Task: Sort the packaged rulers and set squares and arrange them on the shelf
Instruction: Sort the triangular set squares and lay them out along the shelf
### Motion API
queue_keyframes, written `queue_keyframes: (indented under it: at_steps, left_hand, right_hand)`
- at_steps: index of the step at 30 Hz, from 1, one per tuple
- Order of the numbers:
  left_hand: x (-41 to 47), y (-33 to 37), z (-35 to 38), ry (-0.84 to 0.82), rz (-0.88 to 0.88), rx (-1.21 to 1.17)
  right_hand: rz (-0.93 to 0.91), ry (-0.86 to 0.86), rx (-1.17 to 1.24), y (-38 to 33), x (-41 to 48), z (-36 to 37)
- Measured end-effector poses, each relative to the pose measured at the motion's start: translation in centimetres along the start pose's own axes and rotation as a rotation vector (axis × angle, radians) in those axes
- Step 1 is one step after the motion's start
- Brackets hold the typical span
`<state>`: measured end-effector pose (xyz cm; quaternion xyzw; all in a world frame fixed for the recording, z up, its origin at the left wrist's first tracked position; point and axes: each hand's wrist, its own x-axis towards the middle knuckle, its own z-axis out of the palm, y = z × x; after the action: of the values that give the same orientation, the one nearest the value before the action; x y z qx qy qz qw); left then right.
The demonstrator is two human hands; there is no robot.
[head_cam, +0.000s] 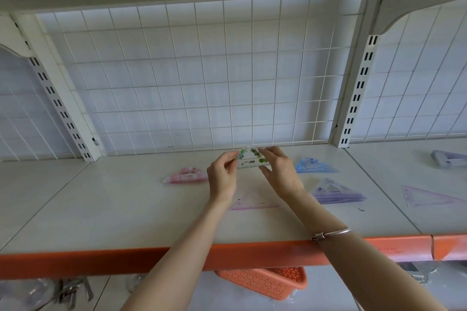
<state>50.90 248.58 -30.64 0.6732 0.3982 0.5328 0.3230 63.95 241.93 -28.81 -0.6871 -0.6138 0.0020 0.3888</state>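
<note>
Both hands hold a small clear set square with green print [249, 159] near the back of the white shelf [126, 209]. My left hand [222, 174] pinches its left corner, and my right hand [278, 169] grips its right end. A pink packaged set square [185, 176] lies to the left. A blue set square [312, 166] lies to the right, with a purple stack [333, 193] in front of it. A pale pink flat set square [252, 202] lies between my forearms. Another purple set square [427, 197] rests on the right shelf section.
A white wire grid [202, 78] backs the shelf, between slotted uprights [358, 88]. The shelf's front edge is orange [101, 262]. An orange perforated basket [273, 283] sits below the edge. A pale lilac packet [448, 160] lies at the far right.
</note>
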Motion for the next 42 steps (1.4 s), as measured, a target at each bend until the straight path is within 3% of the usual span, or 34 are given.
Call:
queue_keyframes:
  at_steps: [3, 8, 23, 42]
  left_hand:
    - [0.7, 0.3, -0.3, -0.075, 0.047, 0.115]
    - [2.6, 1.2, -1.3, -0.365, 0.035, 0.436]
    - [5.9, 3.4, -2.6, -0.752, -0.157, 0.635]
    - [5.8, 3.5, -3.2, -0.840, -0.242, 0.580]
  right_hand:
    - [0.016, -0.037, -0.068, -0.1, 0.2, -0.1]
    - [0.058, -0.090, -0.079, -0.1, 1.0, -0.5]
    - [0.227, -0.288, -0.025, 0.1, 3.1, -1.5]
    - [0.212, -0.358, -0.041, 0.2, 3.1, -1.5]
